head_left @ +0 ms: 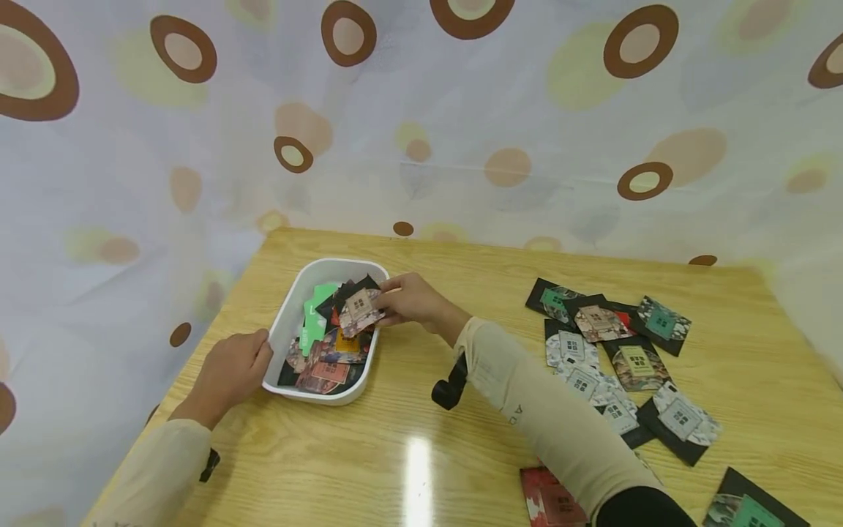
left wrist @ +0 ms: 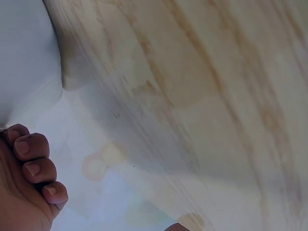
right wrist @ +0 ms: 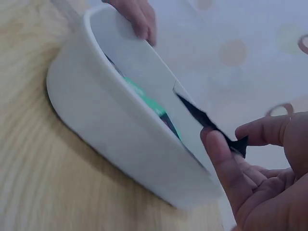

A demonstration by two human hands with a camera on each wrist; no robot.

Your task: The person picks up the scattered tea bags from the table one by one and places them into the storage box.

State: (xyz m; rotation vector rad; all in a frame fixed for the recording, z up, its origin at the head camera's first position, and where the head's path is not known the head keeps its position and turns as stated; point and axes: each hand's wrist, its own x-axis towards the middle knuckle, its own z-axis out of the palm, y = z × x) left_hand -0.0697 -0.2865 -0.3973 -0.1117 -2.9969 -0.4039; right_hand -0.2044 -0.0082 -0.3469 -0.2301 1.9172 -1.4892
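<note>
You see a yellowish wooden table [head_left: 490, 293], its grain visible, with a white streak of glare [head_left: 417, 476] near its front. Behind and to both sides hangs a pale cloth [head_left: 421, 80], patterned with brown rings [head_left: 369, 33] and peach spots [head_left: 508, 167].

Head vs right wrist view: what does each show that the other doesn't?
Head only: loose packets on the wood table, both sleeves, and the held packet's printed face.
Right wrist only: that packet nearly edge-on.
Both: white bin, green items inside, left hand at its rim, right hand pinching the packet, table, patterned sheet.
</note>
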